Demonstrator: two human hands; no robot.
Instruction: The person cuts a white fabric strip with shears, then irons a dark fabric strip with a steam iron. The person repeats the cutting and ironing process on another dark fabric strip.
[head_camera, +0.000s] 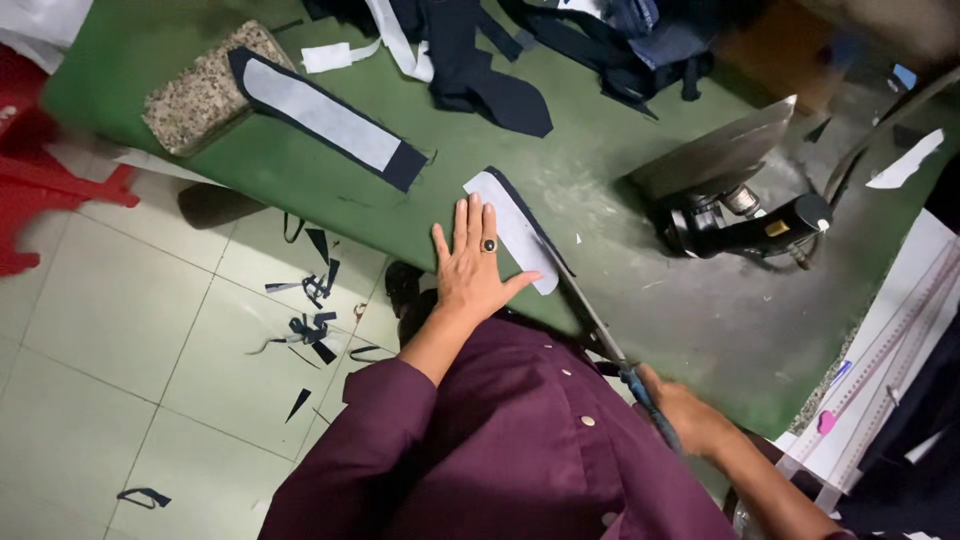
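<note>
Scissors (590, 315) blades toward fabric piece (515, 228)

The person wears a dark plum, long-sleeved button-front shirt (500, 440) of soft woven cloth — small pale round buttons (587, 421) run down its front. The left sleeve (375, 420) is pushed up to the forearm. On the left hand (473, 270) sits a ring with a dark oval stone (489, 245) — the right hand (690, 415) is bare.

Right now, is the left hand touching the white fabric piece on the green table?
Touching. The head view shows the left hand pressed flat, its fingers' edge lying on the white fabric piece, while the right hand holds scissors.
</note>
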